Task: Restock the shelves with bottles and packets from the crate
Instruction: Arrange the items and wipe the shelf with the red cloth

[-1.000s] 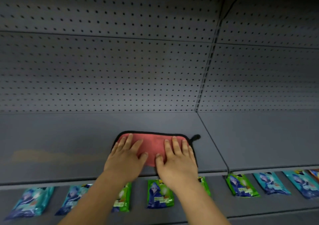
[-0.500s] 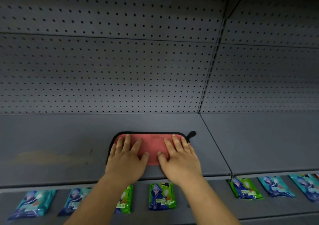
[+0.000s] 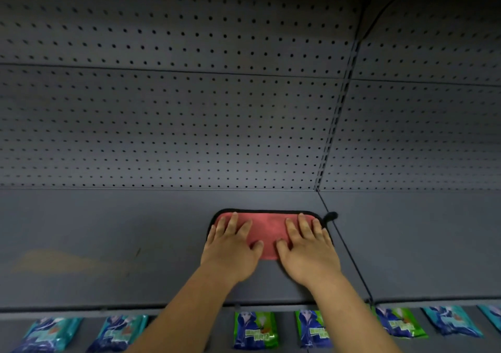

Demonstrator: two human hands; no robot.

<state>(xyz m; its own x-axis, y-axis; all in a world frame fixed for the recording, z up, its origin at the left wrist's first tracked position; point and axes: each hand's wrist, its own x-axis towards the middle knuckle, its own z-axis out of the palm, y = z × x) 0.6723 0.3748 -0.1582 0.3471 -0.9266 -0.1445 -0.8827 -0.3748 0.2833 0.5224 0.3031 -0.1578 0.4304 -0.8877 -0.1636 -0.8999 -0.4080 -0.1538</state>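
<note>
A pink cloth (image 3: 268, 230) with a black border and a small black loop lies flat on the grey upper shelf (image 3: 108, 230). My left hand (image 3: 230, 249) presses on its left half with straight, spread fingers. My right hand (image 3: 306, 249) presses on its right half the same way. On the lower shelf (image 3: 287, 323), a row of flat packets lies along the front: teal packets (image 3: 51, 333) at the left and green packets (image 3: 254, 329) under my arms. No bottle or crate is in view.
A grey pegboard back wall (image 3: 189, 122) rises behind the shelf. A slotted upright (image 3: 333, 125) and a seam split the shelf into two bays just right of the cloth. A brownish smear (image 3: 51, 260) marks the shelf at the left.
Both hands have pushed the cloth a little farther back and to the right on the shelf. My view has shifted, so the packets below sit lower in the frame.
</note>
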